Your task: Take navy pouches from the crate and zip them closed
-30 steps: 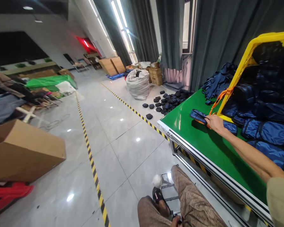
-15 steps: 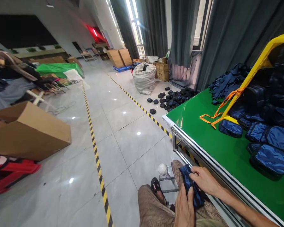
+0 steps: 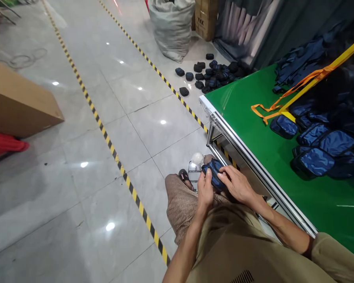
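I sit beside a green table (image 3: 253,129) and hold a small dark blue pouch (image 3: 213,174) over my knees. My left hand (image 3: 205,191) grips its near side, fingers curled on it. My right hand (image 3: 236,183) lies over its right end, fingers pressed on the fabric. Several more blue pouches (image 3: 315,145) are piled on the table to my right, beside a yellow frame (image 3: 321,76) with an orange strap (image 3: 268,108).
Several dark pouches (image 3: 208,74) lie scattered on the tiled floor by a large grey sack (image 3: 171,27). A cardboard box (image 3: 17,102) and something red sit at the left. Yellow-black tape lines (image 3: 112,147) cross the floor. A white ball (image 3: 197,158) rests near my foot.
My right hand took a pouch off the table and brought it down to my lap, where my left hand joined it. My head has tipped down toward my knees.
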Demonstrator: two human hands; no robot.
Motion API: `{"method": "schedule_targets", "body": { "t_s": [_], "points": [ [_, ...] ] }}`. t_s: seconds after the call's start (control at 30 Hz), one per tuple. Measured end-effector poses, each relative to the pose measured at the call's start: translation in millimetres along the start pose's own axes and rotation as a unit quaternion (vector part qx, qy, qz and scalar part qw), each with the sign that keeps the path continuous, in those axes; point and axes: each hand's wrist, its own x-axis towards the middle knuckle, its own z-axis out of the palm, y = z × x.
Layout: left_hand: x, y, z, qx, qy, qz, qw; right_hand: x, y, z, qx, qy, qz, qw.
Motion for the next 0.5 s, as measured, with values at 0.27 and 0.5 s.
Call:
{"method": "schedule_targets", "body": {
  "t_s": [0.27, 0.5],
  "points": [
    [-6, -2, 4.0, 0.041, -0.081, -0.010, 0.996, 3, 5, 14, -0.053, 0.024, 0.025, 0.998],
    [-25, -28, -5.1, 0.237, -0.049, 0.142, 0.960, 26, 75, -17, -0.014, 0.172, 0.129, 0.977]
  ]
}}
